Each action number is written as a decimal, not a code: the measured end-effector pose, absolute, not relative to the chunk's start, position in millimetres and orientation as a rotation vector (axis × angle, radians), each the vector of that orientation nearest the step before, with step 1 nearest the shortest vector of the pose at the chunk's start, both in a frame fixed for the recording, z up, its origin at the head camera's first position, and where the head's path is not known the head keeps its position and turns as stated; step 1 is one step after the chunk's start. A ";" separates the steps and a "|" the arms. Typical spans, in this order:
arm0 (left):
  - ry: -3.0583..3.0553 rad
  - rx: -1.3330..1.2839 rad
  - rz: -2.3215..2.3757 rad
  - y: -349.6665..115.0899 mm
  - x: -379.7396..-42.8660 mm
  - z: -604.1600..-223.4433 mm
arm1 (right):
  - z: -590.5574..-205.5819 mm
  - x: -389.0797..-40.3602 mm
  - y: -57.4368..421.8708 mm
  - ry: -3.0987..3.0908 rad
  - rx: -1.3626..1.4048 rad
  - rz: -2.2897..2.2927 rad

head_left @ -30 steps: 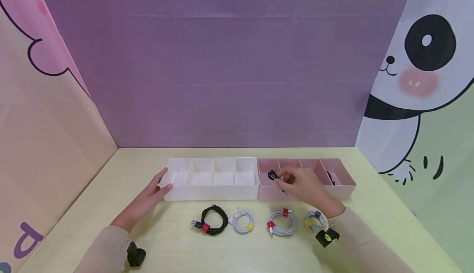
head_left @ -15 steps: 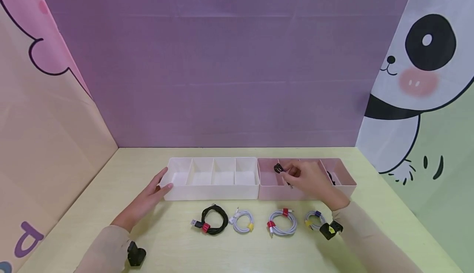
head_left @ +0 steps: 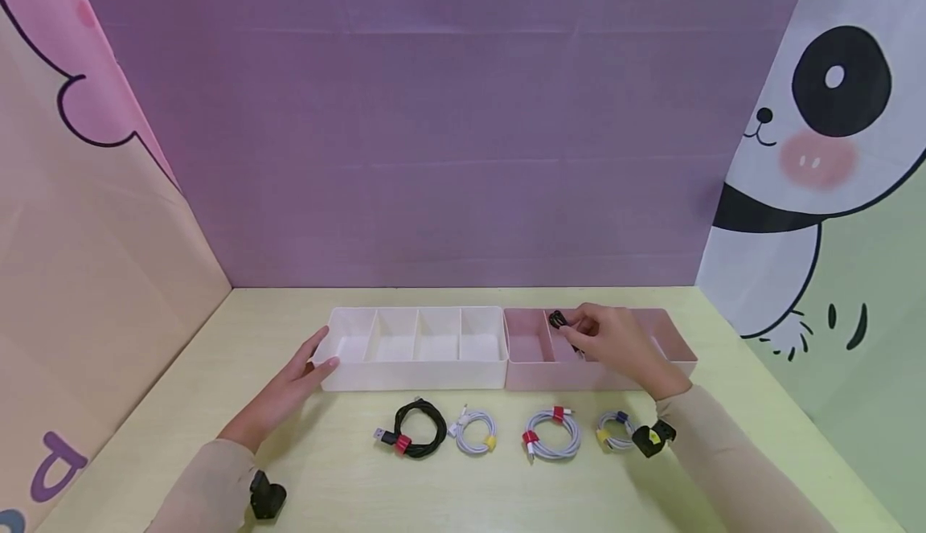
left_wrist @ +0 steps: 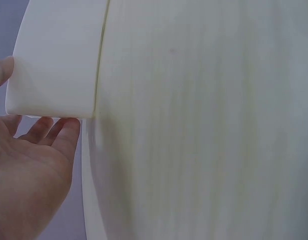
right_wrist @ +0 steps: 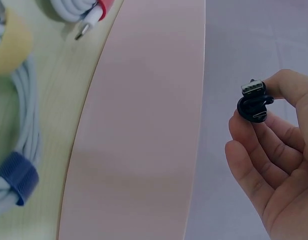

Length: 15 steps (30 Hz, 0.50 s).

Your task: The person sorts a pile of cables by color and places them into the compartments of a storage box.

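My right hand [head_left: 615,344] pinches a small coiled black USB cable [head_left: 557,320] between thumb and fingers, over the pink divided box [head_left: 535,376]. In the right wrist view the cable's metal plug [right_wrist: 252,88] faces the camera and the other fingers are loosely bent. My left hand [head_left: 289,384] holds the left end of the white divided box [head_left: 412,376]. The left wrist view has the thumb at the box's rim and the fingertips against its end wall. The white box's compartments hold nothing visible; the pink box's right part is partly hidden by my right hand.
On the table [head_left: 434,493] in front of the boxes lie a black USB cable [head_left: 419,428] with a red strap and several coiled white cables, among them one with red straps [head_left: 551,435]. A purple backdrop [head_left: 463,131] stands behind the boxes.
My right hand has carried the small black cable rightward and slightly back, from over the pink box's leftmost compartment to over the second one. The left hand stays on the white box.
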State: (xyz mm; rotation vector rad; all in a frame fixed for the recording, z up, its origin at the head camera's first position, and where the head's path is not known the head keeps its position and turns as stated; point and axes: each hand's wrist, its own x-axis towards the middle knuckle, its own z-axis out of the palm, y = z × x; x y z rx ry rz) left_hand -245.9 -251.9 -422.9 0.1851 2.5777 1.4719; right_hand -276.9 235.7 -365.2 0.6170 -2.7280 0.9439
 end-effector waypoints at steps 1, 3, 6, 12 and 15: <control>2.574 0.191 1.476 -251.9 -246.0 -423.0 | -364.9 -277.4 236.6 -2.732 0.616 0.961; 2.574 0.202 1.485 -251.9 -246.3 -423.1 | -364.5 -278.3 238.2 -2.743 0.603 0.993; 2.573 0.222 1.501 -252.2 -247.0 -423.3 | -363.4 -278.9 240.4 -2.770 0.566 1.038; 2.581 0.228 1.497 -252.3 -248.1 -424.2 | -362.4 -283.1 241.8 -2.782 0.524 0.985; 2.577 0.222 1.497 -252.1 -248.0 -424.2 | -362.3 -285.7 241.9 -2.775 0.516 0.949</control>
